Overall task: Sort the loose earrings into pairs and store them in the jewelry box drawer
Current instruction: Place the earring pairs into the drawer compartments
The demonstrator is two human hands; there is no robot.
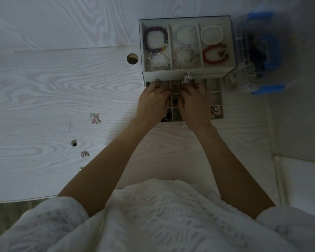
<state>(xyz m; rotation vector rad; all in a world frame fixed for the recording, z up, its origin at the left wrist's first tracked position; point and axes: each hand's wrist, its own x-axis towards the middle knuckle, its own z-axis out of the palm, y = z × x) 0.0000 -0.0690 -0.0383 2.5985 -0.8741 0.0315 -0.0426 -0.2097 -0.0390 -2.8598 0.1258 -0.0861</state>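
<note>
A grey jewelry box (pixel 187 72) stands at the back of the white desk, its top tray holding bead bracelets. Its drawer (pixel 216 99) is pulled out toward me and is split into small compartments with earrings in some. My left hand (pixel 153 102) and my right hand (pixel 194 104) are both over the drawer's far compartments, fingers curled and nearly touching. What the fingertips hold is hidden. Several loose earrings lie on the desk to the left: a pale flower-shaped one (pixel 95 118), a small dark one (pixel 74 142), and another (pixel 85 154).
A blue and clear plastic container (pixel 262 51) stands right of the box. A round cable hole (pixel 132 58) sits in the desk just left of the box. The desk's front edge runs near my white fuzzy sleeves.
</note>
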